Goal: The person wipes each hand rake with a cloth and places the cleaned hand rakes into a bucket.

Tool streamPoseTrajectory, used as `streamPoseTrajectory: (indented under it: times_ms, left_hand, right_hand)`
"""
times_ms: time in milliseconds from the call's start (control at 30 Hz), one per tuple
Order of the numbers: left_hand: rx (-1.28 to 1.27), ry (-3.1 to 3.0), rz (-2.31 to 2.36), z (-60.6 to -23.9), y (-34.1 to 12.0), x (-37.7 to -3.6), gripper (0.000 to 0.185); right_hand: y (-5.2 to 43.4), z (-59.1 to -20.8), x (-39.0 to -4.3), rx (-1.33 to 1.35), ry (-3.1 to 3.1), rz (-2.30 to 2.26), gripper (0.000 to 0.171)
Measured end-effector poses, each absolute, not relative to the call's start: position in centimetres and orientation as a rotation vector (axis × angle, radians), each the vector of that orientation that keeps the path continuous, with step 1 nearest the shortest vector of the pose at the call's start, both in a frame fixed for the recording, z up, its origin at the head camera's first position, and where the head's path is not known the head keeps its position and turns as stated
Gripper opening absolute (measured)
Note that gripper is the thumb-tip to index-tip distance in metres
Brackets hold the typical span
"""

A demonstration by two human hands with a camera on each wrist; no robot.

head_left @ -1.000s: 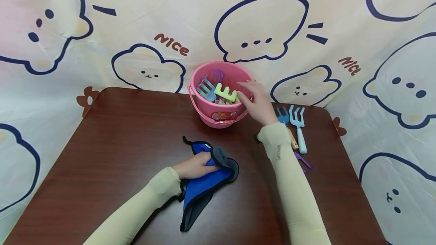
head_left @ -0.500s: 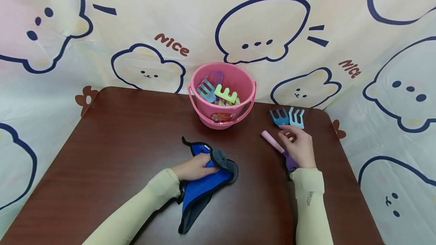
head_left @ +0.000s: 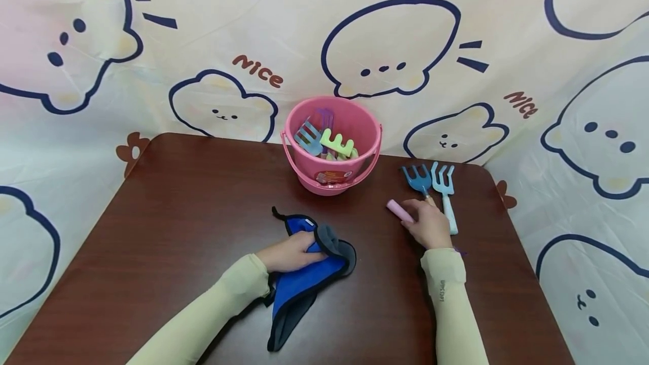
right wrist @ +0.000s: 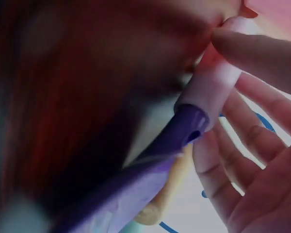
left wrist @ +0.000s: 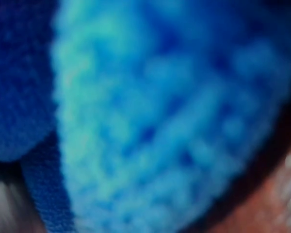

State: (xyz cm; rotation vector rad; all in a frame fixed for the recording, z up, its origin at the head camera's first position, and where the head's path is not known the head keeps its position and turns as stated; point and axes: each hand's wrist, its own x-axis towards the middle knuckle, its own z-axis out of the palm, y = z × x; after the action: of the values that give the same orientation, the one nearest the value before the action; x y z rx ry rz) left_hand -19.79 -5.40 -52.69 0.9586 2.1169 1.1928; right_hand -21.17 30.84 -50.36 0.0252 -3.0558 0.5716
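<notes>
While the left hand (head_left: 290,252) grips blue cloth (head_left: 308,281), right hand (head_left: 430,224) half-curled round pink-handled tool (right wrist: 172,136), thumb (right wrist: 262,56) against it

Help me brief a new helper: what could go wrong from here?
The right hand might nudge the dark blue fork, whose wooden handle lies close by. If lifted now, the purple tool could tip, since the thumb lies near the end of its pink handle.

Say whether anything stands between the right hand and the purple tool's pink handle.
Nothing visible does: in the right wrist view, the thumb of the right hand overlaps the pink handle directly.
</notes>
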Motion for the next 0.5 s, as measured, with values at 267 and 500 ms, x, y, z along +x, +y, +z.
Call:
streamPoseTrajectory:
  times_ms: [267, 500]
  left_hand:
    - [0.937, 2.103, 1.195, -52.5, -5.4, -19.8, 0.034]
    - [0.890, 2.077, 1.219, -52.3, -5.5, -19.7, 0.036]
  right_hand:
    - [30.7, -48.0, -20.2, 0.114, -2.813, 0.511, 0.035]
    - [30.6, -44.5, -18.9, 0.044, -2.444, 0.831, 0.024]
